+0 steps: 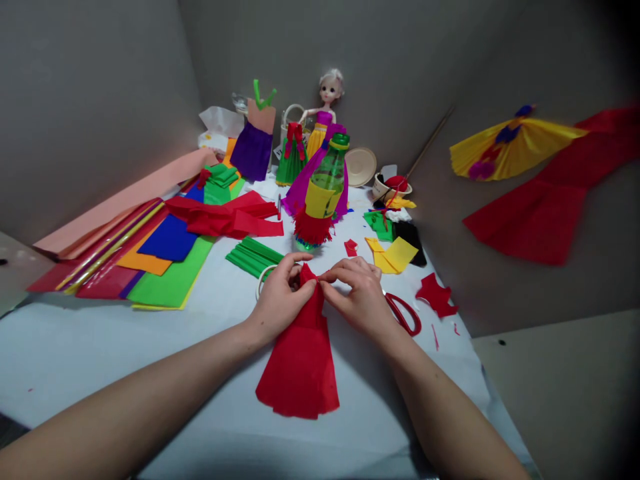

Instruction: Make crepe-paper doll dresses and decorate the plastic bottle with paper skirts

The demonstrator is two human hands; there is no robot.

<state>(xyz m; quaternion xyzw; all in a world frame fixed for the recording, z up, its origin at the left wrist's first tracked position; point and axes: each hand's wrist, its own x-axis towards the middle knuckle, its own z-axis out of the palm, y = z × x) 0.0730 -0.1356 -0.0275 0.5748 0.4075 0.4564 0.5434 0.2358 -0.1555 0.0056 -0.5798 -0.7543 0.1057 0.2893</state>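
Observation:
A red crepe-paper skirt piece (pixel 301 360) lies flat on the white table (pixel 100 347), fanning out toward me. My left hand (pixel 280 293) and my right hand (pixel 357 290) both pinch its narrow gathered top, fingers closed on the paper. A roll of tape (pixel 261 280) peeks out just behind my left hand. Red-handled scissors (pixel 406 315) lie right beside my right wrist. Beyond my hands stands a green bottle (pixel 327 180) dressed in yellow, red and purple paper.
Sheets of coloured paper (pixel 165 260) pile up at the left, with folded green strips (pixel 253 257) near the middle. A doll (pixel 326 110) and paper dresses (pixel 255 147) stand at the back. Yellow paper (pixel 395 255) and red scraps (pixel 436 295) lie right. Paper dresses (pixel 525 173) hang on the right wall.

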